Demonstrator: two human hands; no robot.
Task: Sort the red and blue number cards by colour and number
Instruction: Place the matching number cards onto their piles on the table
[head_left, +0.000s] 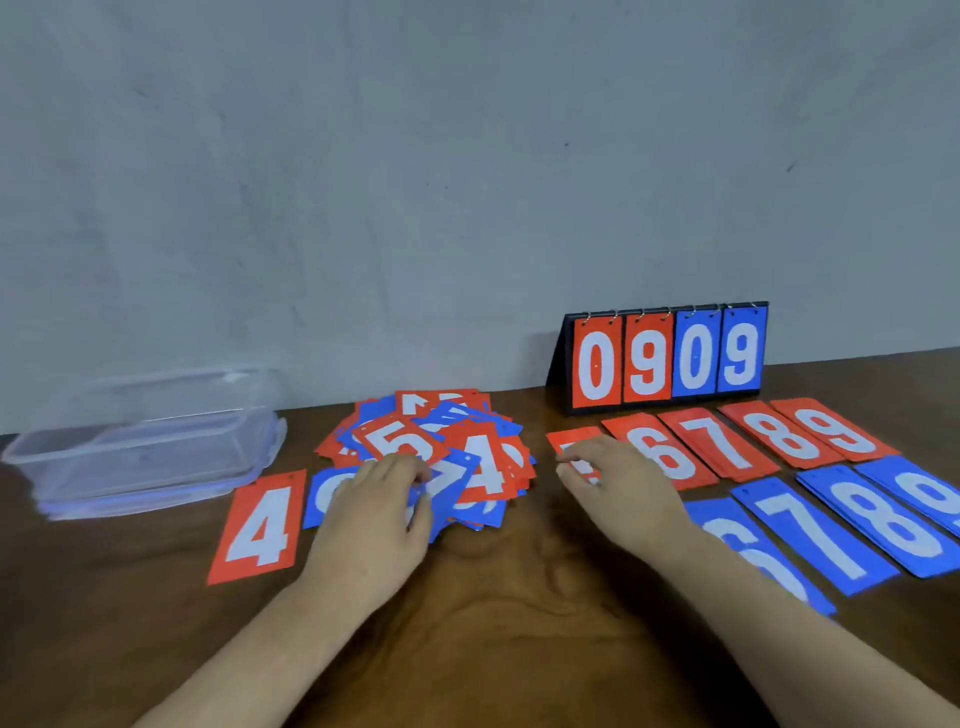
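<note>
Surveyed on dark brown wooden table (519, 597), set against plain grey wall (415, 182).

Centre, toward the far edge: loose heap of red and blue number cards (483, 462), overlapping and unsorted, with a red 5 and a red 4 uppermost. Just left of heap, flat and apart from it: single red card marked 4 (258, 527).

Left hand (371, 512) resting on near side of heap, fingers bent down onto a blue card. Grip there not determinable: pinching or merely touching, cannot tell.

Right hand (623, 488) just right of heap, grip clamped on flat red card (566, 441), thumb and fingertips at its near end, number covered.

That card at left end of a slanting red row: red 6 stack (660, 457), red 7 stack (719, 444), red 8 stack (779, 434), red 9 stack (836, 428), side by side.

Nearer, a parallel blue row: blue 6 stack (748, 551), partly under right forearm, blue 7 stack (810, 530), blue 8 stack (888, 519), blue 9 stack (930, 488), cut by frame edge.

Behind red row, upright at the wall: black flip scoreboard (667, 358), reading 0 9 in red and 0 9 in blue.

Far left: clear rectangular plastic container (145, 441).
</note>
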